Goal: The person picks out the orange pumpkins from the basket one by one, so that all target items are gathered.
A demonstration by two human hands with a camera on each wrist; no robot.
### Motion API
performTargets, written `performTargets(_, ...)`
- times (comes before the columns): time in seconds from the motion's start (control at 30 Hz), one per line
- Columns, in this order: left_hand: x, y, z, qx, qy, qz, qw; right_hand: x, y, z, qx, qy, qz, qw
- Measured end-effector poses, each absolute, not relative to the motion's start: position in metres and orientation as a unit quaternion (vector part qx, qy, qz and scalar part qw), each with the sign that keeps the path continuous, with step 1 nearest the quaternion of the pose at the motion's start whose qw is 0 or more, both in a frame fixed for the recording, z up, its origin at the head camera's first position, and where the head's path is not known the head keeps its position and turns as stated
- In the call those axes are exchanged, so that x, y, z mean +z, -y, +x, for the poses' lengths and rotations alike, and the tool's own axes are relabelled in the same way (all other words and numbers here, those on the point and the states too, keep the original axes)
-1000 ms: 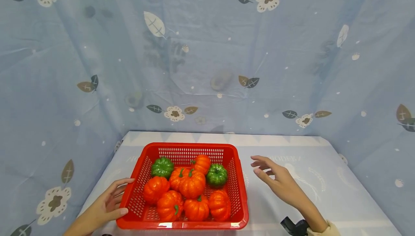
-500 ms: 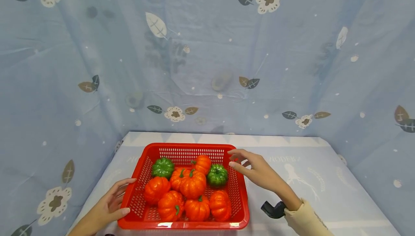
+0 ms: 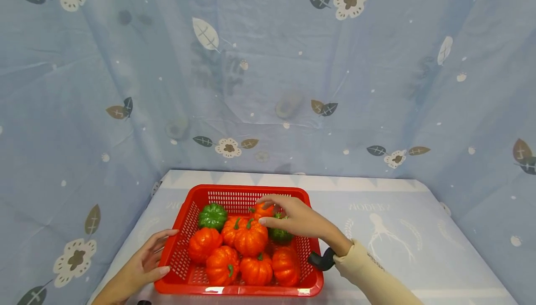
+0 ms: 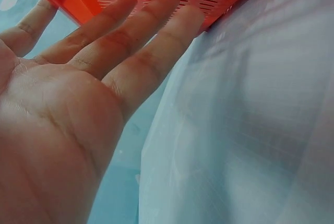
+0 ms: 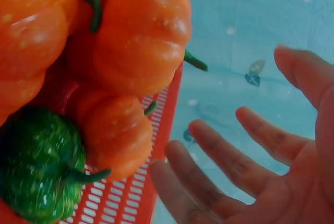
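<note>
A red plastic basket (image 3: 238, 290) with slotted walls holds several orange pumpkins, one of them a ribbed pumpkin (image 3: 251, 237) on top, and two green pumpkins. One green pumpkin (image 3: 212, 216) lies at the back left; the other green pumpkin (image 3: 279, 235) is partly hidden beneath my right hand. My left hand (image 3: 144, 263) rests fingertips and thumb against the basket's left side, fingers fairly straight. My right hand (image 3: 299, 219) hovers over the back right of the basket, fingers spread and holding nothing. Between its thumb and fingers, a small orange pumpkin (image 3: 263, 210) shows in the head view.
The basket stands on a table with a pale patterned cloth (image 3: 402, 230). A blue curtain (image 3: 268, 86) with leaves and flowers encloses the back and sides. A black wrist camera mount (image 3: 321, 260) hangs at my right wrist, over the basket's right rim.
My right hand has moved left from beside the basket to above the pumpkins in it. My left hand stays at the basket's left side, and the pumpkins lie as before.
</note>
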State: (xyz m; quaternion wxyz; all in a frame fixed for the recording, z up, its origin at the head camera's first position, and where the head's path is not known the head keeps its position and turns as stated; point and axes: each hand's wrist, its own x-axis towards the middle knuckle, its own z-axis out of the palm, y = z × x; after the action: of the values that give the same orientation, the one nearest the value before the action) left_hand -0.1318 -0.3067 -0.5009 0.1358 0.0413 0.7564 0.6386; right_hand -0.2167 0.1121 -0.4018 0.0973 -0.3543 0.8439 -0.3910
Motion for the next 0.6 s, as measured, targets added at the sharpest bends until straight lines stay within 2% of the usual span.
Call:
performTargets(0.27,-0.498,0.305,-0.133,0.642,-0.753,0.046,0.137,-0.407,-0.095,-0.217,-0.362,-0.846,-0.363,0.147)
performTargets(0.6,-0.498,0.308,-0.135,0.637,-0.754,0.053,0.147,-0.418,-0.081,-0.216,-0.304,-0.861,-0.38,0.146)
